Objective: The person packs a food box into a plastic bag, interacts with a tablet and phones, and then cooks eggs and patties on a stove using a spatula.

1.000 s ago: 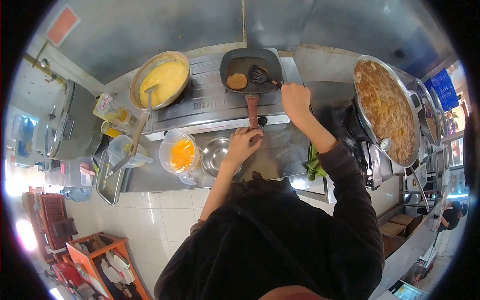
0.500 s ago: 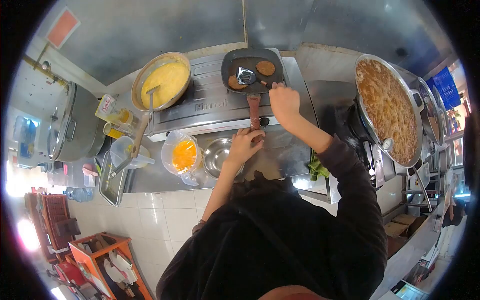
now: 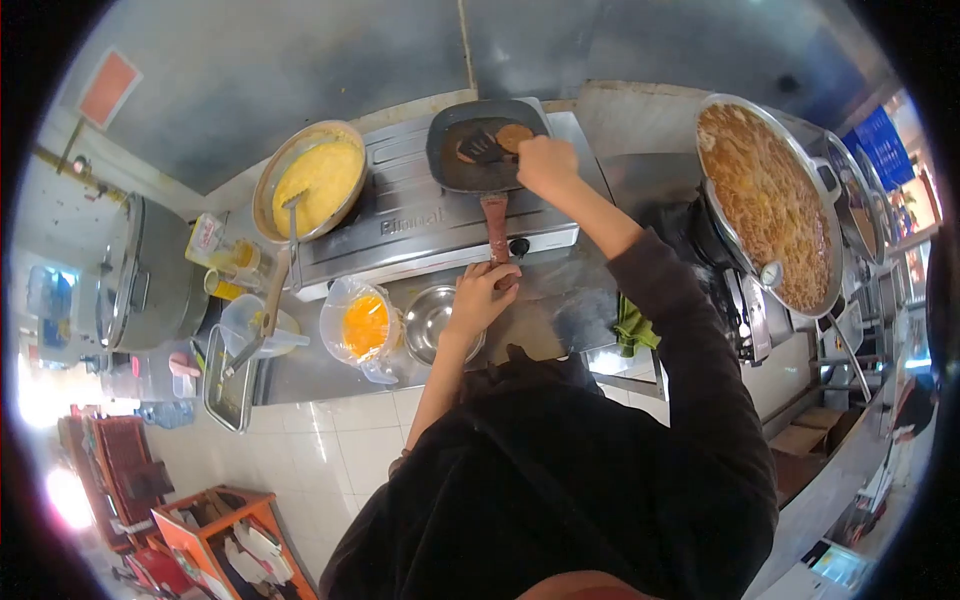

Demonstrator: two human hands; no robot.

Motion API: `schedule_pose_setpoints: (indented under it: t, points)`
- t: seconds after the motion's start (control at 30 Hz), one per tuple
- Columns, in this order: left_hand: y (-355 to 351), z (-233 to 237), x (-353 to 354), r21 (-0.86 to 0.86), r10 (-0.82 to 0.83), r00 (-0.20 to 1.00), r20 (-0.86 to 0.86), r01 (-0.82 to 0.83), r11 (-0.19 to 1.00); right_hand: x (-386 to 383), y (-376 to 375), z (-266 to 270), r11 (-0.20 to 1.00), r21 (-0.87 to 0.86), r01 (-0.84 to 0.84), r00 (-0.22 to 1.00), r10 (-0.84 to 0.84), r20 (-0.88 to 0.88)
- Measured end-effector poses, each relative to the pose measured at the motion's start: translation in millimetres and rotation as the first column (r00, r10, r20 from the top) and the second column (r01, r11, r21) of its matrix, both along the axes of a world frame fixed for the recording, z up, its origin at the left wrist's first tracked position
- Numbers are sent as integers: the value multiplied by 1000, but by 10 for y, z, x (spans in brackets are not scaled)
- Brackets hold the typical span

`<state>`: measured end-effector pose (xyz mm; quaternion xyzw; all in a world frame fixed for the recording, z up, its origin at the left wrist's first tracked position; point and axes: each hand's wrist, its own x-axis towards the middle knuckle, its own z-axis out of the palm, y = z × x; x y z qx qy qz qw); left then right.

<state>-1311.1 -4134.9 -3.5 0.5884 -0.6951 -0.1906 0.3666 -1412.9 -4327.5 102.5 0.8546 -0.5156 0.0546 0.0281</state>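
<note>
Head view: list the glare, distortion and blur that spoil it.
Head view: fisheye bending, with black corners; blown-out glare along the left edge; hazy reflections on the steel wall; soft, smeared lettering on the stove; the dark spatula blends into the dark pan; small items at right are too blurred to identify.

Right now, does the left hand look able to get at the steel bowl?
Probably yes: the steel bowl sits close beside the left hand, with nothing visible between them. The catch is that this hand is gripping the pan handle and would have to let go.

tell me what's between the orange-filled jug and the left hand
A metal bowl sits between the orange-filled jug and the left hand, in the head view.
</note>
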Motion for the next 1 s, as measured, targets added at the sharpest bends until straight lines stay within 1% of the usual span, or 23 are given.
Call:
schedule_pose_setpoints:
  t: [0.07, 0.13, 0.17, 0.2, 0.23, 0.27, 0.3, 0.33, 0.37, 0.4, 0.43, 0.5, 0.53, 0.57, 0.63, 0.7, 0.73, 0.77, 0.8, 0.87, 0.9, 0.93, 1.0]
  points:
    - [-27, -56, 21, 104, -5, 1000, -8, 6, 995, 103, -112, -29, 996, 55, -70, 997, 71, -20]
    - [-20, -44, 2, 77, 3, 1000, 11, -4, 997, 201, -206, -122, 984, -39, -172, 985, 171, -22]
    - [-21, -80, 21, 90, 6, 1000, -4, -5, 996, 232, -121, 78, 985, 61, -160, 985, 163, -60]
    - [-43, -143, 24, 91, -24, 999, -25, 26, 995, 288, -147, 85, 989, 69, -133, 988, 137, -63]
    - [-30, 25, -31, 156, -39, 981, -190, 70, 985, 285, 64, 491, 984, 173, -31, 989, 55, -134]
    - [-61, 47, -9, 152, -121, 987, -103, 135, 979, 340, -33, 326, 990, 142, 13, 999, -6, -47]
    - [-47, -158, 50, 82, -107, 994, -31, 109, 991, 437, -125, 208, 989, 145, 36, 998, -28, -50]
    - [-27, -105, 16, 96, -114, 988, -108, 124, 988, 490, -183, 170, 982, 169, 81, 993, -64, -104]
    - [-6, 10, -13, 133, -157, 985, -67, 164, 977, 575, -233, 148, 973, 203, 113, 984, -81, -159]
    - [28, 71, -25, 172, -148, 989, -23, 150, 974, 658, -253, 35, 964, 233, 127, 975, -78, -207]
    - [9, 36, -100, 158, -161, 986, -30, 164, 974, 735, -278, -8, 955, 264, 132, 965, -63, -254]
    - [127, 10, -77, 88, -132, 991, -15, 132, 987, 840, -228, -48, 934, 337, 120, 945, -3, -327]
    - [152, 13, -112, 87, -137, 990, -20, 138, 987, 828, -172, -19, 926, 357, 126, 936, 8, -351]
    - [174, 24, -120, 78, -116, 993, -23, 117, 990, 782, -146, -17, 920, 368, 136, 937, 1, -349]
    - [209, 43, -146, 72, -106, 994, -38, 108, 991, 707, 75, -29, 941, 273, 201, 959, -131, -253]
    - [202, 58, -113, 55, -113, 994, -13, 113, 992, 710, 129, -192, 955, 39, 293, 952, -288, -101]
    - [205, 35, -94, 52, -110, 994, -13, 111, 992, 680, 127, -151, 956, 36, 291, 953, -286, -100]
    - [190, -1, -92, 92, -99, 994, -44, 103, 990, 601, 124, -63, 948, 217, 233, 970, -210, -122]
    - [180, -27, -74, 133, -86, 994, -71, 94, 987, 542, 139, 25, 904, 393, 169, 983, -129, -128]
    - [180, -68, -52, 141, -77, 995, -62, 85, 986, 294, 406, 334, 908, 380, 175, 982, -136, -128]
    - [163, -84, -60, 148, -78, 995, -58, 86, 985, 218, 493, 428, 911, 364, 192, 979, -153, -133]
    - [162, -90, -93, 143, -69, 996, -60, 77, 987, 213, 502, 399, 915, 360, 184, 980, -144, -135]
    - [148, -91, -198, -109, 19, 971, -237, -46, 993, 181, 433, 236, 904, 401, 145, 985, -93, -146]
